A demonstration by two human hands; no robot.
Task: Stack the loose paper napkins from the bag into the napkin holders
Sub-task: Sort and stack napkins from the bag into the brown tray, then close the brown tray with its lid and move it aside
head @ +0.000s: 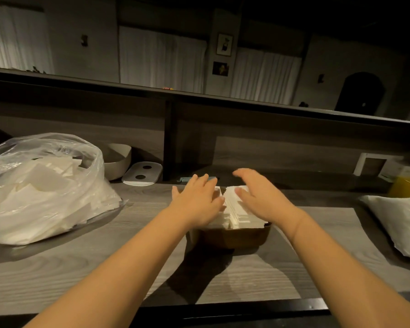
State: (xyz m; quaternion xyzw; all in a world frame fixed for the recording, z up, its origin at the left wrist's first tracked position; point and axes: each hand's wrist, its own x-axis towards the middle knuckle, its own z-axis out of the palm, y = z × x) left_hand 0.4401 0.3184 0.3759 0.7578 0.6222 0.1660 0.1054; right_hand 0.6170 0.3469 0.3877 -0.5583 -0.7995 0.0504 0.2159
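A dark brown napkin holder [234, 236] stands on the grey wooden counter, filled with two side-by-side stacks of white napkins [240, 215]. My left hand [196, 200] lies flat on the left stack, fingers straight. Over the right stack my right hand [260, 197] is spread, fingers straight; whether it touches the paper is unclear. At the far left a clear plastic bag [40, 188] bulges with loose white napkins.
Behind the bag stand a cream bowl-shaped holder [118, 162] and a white lid with two holes [143, 174]. Another bag of white material [400, 223] lies at the right edge, a yellow box [407, 187] behind it. A raised shelf runs along the back.
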